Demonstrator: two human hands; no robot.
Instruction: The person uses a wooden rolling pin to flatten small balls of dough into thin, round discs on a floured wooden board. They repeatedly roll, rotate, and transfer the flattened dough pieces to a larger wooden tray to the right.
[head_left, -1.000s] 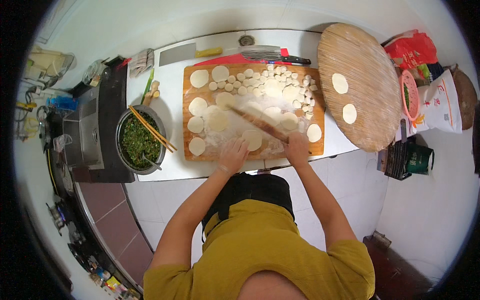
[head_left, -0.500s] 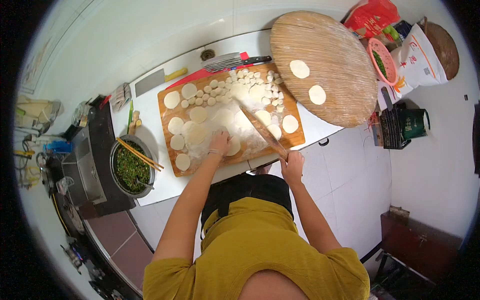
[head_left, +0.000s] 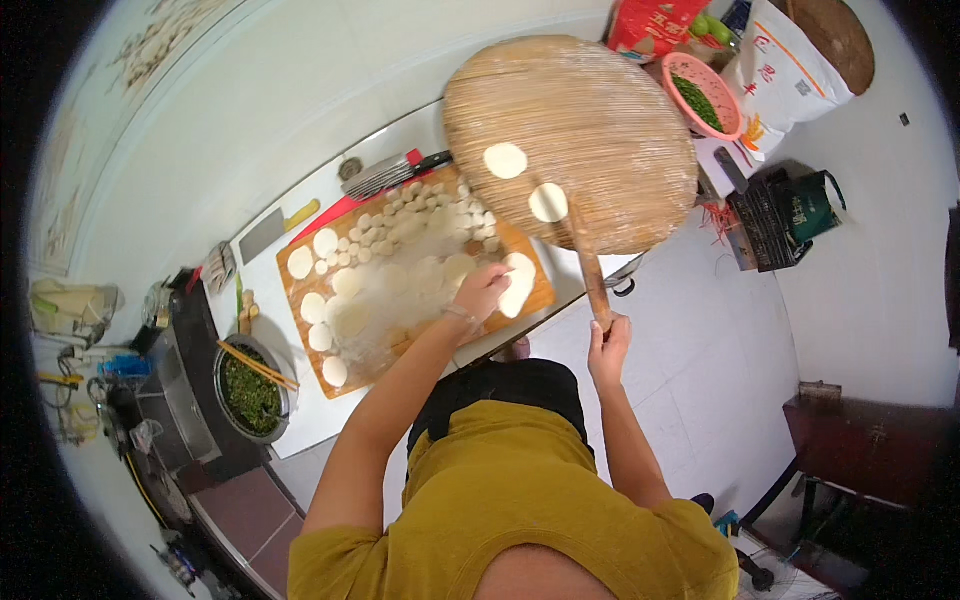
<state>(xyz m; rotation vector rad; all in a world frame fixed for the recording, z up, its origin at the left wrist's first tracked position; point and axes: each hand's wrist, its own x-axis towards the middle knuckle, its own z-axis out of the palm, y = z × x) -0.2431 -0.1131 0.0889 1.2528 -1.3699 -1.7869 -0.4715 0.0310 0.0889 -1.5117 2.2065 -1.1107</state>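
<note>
My left hand [head_left: 482, 292] pinches the edge of a flat dough wrapper [head_left: 518, 287] over the right part of the floury cutting board [head_left: 545, 290]. The wrapper hangs in an uneven, drooping shape. My right hand [head_left: 609, 342] grips the lower end of a wooden rolling pin [head_left: 588, 262], whose far end overlaps the round slatted tray [head_left: 570, 100] in view. On the board lie several rolled wrappers [head_left: 325, 242] and, along the back, many small dough pieces [head_left: 380, 222]. Two wrappers, one farther [head_left: 505, 160] and one nearer [head_left: 548, 203], rest on the tray.
To the left stands a metal bowl of green filling [head_left: 252, 392] with chopsticks [head_left: 258, 362] across it. A cleaver [head_left: 262, 236] and another knife [head_left: 385, 175] lie behind the board. A pink basket of greens [head_left: 702, 95] and a white sack [head_left: 785, 75] are at the back right.
My left hand has lifted a wrapper off the board and moved right. The rolling pin has come away from the board toward the right. The view has shifted too.
</note>
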